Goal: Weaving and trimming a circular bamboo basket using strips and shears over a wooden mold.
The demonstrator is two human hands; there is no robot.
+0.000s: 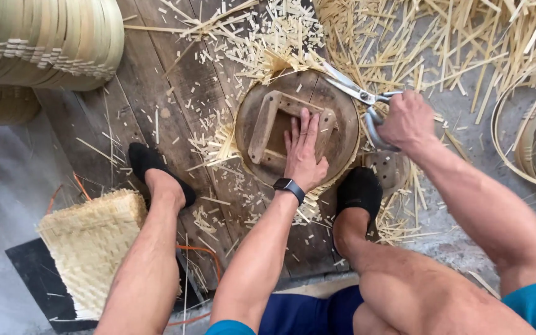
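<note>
We sit over dark wooden floor planks (175, 93) strewn with bamboo trimmings (280, 37). On them, between our 2 feet, lies the round wooden disc (342, 118) with its raised wooden frame (268, 121), and thin woven bamboo ends poke out around its rim. The disc looks stiff and fairly heavy, so pressing on its top should hold it steady; the bamboo ends look light, thin and springy, likely to splinter. Our left hand (304, 155) lies flat on the disc, fingers released and stretched over the frame. Our right hand (407, 121) is clenched through the handles of the metal shears (358, 93), their blades parted at the disc's far rim
</note>
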